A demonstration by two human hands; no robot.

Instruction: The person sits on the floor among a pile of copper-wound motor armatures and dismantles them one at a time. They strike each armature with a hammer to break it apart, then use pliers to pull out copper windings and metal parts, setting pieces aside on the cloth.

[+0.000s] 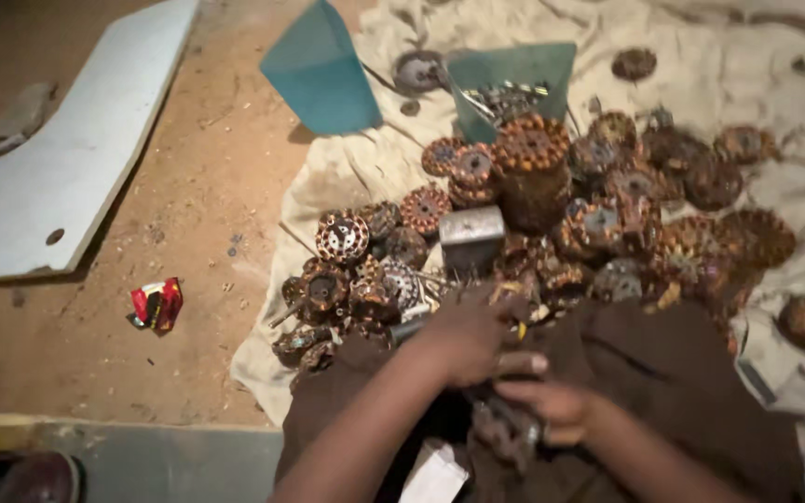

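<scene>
Low in the head view, over a lap draped in brown cloth [673, 373], the person's two hands meet. Left hand [463, 335] comes in from the lower left with its forearm bare; its fingers curl downward, the grip closed over a small dark metal part [505, 428] that sits between both hands. Right hand [556, 405] lies just beneath and to the right of it, fingers bent and pointing left, its grip also closed on the same part; what exactly the part is cannot be told, since the hands and blur cover most of it.

Just beyond the hands lies a heap of motor stators [552, 224], round cores wound with copper wire, many rusty, piled on a pale cloth sheet [347, 177] spread over the dirt floor [197, 233]. A larger stator [533, 144] stands on top of the pile, and a grey metal block [470, 235] sits near the pile's front, close to the left hand. Two teal plastic bags stand at the far side: one [320, 70] empty-looking and upright at the sheet's edge, the other [514, 79] open with small metal bits inside. A single stator [634, 63] lies apart further back on the sheet.

On the floor to the left lies a long pale board [58, 177], and nearer, a crumpled red wrapper [156, 305]. A white scrap [435, 475] shows at the lap's lower edge.
</scene>
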